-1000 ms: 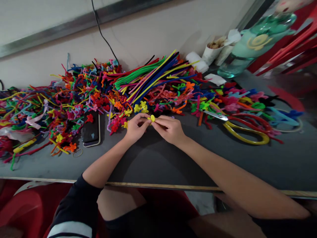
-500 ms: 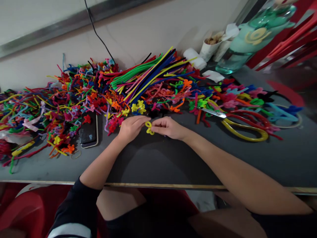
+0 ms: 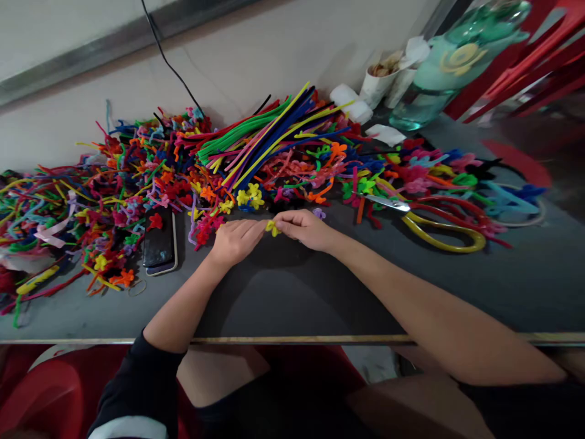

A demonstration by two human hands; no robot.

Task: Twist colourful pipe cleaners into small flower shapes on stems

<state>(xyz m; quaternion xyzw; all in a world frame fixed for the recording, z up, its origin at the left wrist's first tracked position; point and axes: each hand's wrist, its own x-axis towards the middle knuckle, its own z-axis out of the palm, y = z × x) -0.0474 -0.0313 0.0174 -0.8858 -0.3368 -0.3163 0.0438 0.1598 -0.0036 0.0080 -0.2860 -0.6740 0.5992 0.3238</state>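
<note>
A small yellow pipe-cleaner flower (image 3: pixel 273 228) is held between my two hands, just above the dark tabletop (image 3: pixel 292 299). My right hand (image 3: pixel 307 229) pinches it from the right with thumb and fingers. From the left, my left hand (image 3: pixel 237 241) reaches it with fingers pressed together; its thumb is hidden underneath. Behind the hands lie other pipe-cleaner flowers, among them a yellow pair (image 3: pixel 250 196) and a purple one (image 3: pixel 319 213).
A heap of coloured pipe cleaners (image 3: pixel 150 164) lines the wall, with a straight bundle (image 3: pixel 269 140) on top. Left of my hands lies a phone (image 3: pixel 159 244). Scissors (image 3: pixel 443 235) with yellow and red handles lie at right. A green bottle (image 3: pixel 420 100) and paper cups (image 3: pixel 379 82) stand behind.
The yellow flower has turned in my fingers; its petals now face differently and more of it is covered. Both hands stay close together. The whole view has shifted slightly.
</note>
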